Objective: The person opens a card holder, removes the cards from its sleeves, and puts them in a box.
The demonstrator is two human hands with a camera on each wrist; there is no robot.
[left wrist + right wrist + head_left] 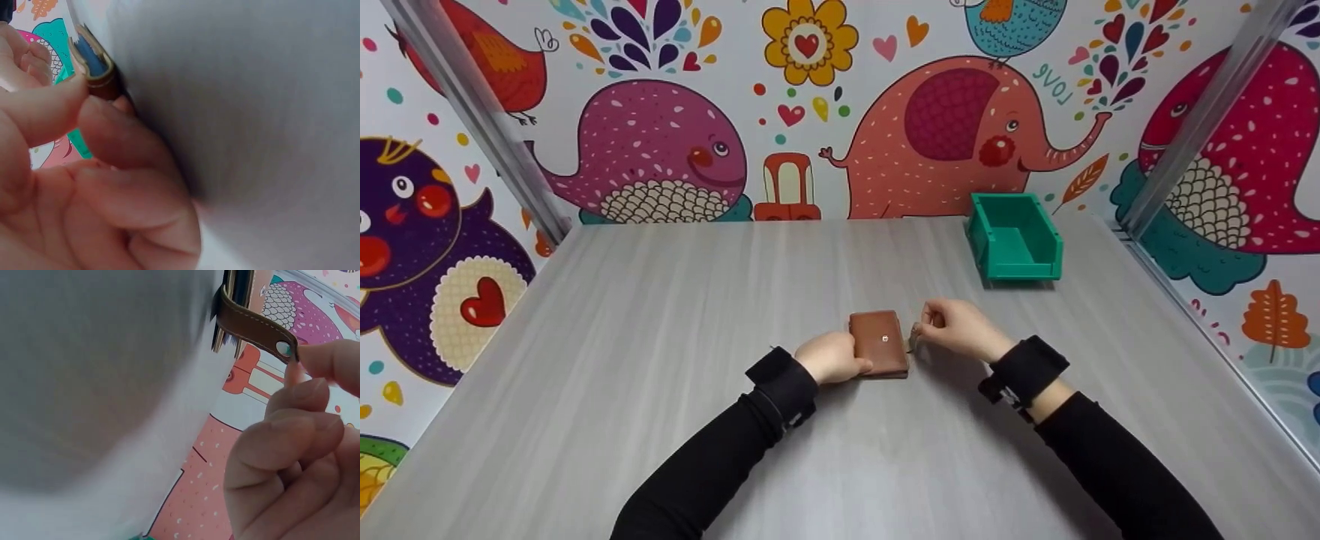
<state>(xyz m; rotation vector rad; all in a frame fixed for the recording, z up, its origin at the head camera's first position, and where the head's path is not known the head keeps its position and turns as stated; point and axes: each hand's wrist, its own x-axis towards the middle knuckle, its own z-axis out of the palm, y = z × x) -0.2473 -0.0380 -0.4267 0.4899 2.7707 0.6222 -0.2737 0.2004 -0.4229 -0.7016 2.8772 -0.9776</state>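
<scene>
1. Brown wallet (pixel 876 354): on the table (pixel 697 300), between the hands; left hand (pixel 831 358) pinches its left edge.
2. Right hand (pixel 960 328): pinches the strap (pixel 256 326) by its tip.
3. Step, apparently: working the strap; opening or closing cannot be told. Next move likely calls for a steadied wallet.

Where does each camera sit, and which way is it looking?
Head: worn on the person's head, facing forward and down at the brown case; left hand, right hand and black sleeves show.
Left wrist: worn there, facing the left hand pinching the case; part of the right hand shows.
Right wrist: worn there, facing the right hand pinching the strap; only that hand shows.
Both wrist views share the case.
</scene>
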